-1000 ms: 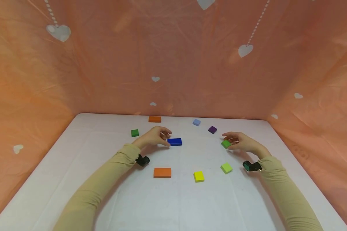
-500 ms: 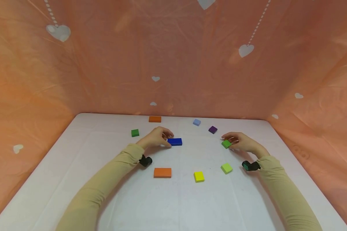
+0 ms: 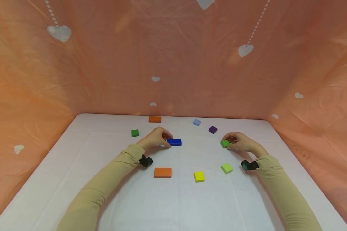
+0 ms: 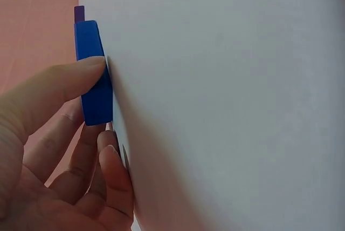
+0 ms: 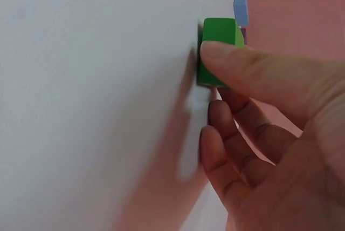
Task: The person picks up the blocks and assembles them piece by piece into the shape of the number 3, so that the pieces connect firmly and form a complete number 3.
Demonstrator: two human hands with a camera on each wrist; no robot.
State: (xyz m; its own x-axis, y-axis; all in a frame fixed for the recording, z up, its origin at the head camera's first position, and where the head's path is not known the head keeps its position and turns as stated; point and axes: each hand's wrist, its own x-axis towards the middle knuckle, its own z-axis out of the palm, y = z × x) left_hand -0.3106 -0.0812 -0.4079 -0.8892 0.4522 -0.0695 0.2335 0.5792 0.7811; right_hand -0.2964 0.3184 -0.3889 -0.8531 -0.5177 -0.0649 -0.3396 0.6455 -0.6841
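Observation:
My left hand [image 3: 156,138] pinches the left end of a long blue block [image 3: 175,142]. Seen from the left wrist, the thumb lies across the near side of the blue block [image 4: 96,99], with the other fingers behind and below it. On the right side, my right hand [image 3: 240,142] holds a small green block [image 3: 225,143] between thumb and fingers. The right wrist view has the thumb pressed on the green block's [image 5: 219,28] near face, its far side partly hidden. Both blocks stay close over the white tabletop.
Nearer me lie an orange block [image 3: 162,172], a yellow block [image 3: 199,176] and a lime block [image 3: 226,168]. Farther back are another orange block [image 3: 155,119], a dark green block [image 3: 135,132], a pale blue block [image 3: 197,122] and a purple block [image 3: 212,129]. Orange cloth [image 3: 173,64] surrounds the table.
The left hand has moved slightly right and its thumb and fingers have come in on the blue block. The right fingers have drawn in round the green block, which has shifted a little left.

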